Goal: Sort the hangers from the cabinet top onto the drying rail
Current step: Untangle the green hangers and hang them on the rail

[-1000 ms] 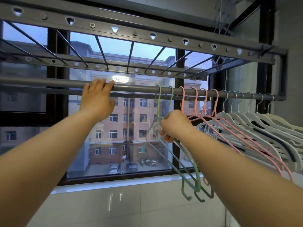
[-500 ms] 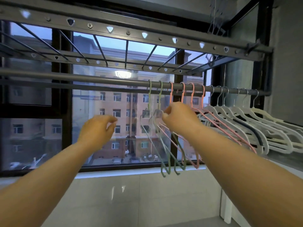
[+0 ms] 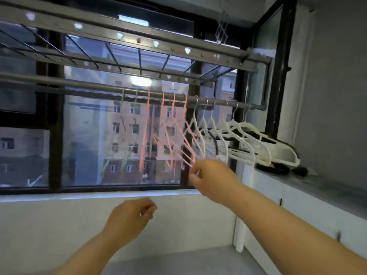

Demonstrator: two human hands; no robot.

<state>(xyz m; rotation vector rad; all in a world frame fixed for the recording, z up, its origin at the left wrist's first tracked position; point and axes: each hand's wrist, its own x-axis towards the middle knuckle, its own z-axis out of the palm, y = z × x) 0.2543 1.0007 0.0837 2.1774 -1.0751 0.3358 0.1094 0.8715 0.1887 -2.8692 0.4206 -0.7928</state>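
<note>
We log pink hangers between green hangers and white hangers on the drying rail, grouped by colour as sorting asks; right grip at their lower tips, grasp unreadable through blur; left grip low centre, slack, empty; dark hangers on the counter, right.

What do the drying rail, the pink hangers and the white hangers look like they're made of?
Drying rail: likely metal, a grey round tube with a dull sheen. Pink hangers: thin rod, probably coated wire or plastic; blur leaves it open. White hangers: probably moulded plastic, broad smooth arms, with metal-looking wire hooks.
</note>
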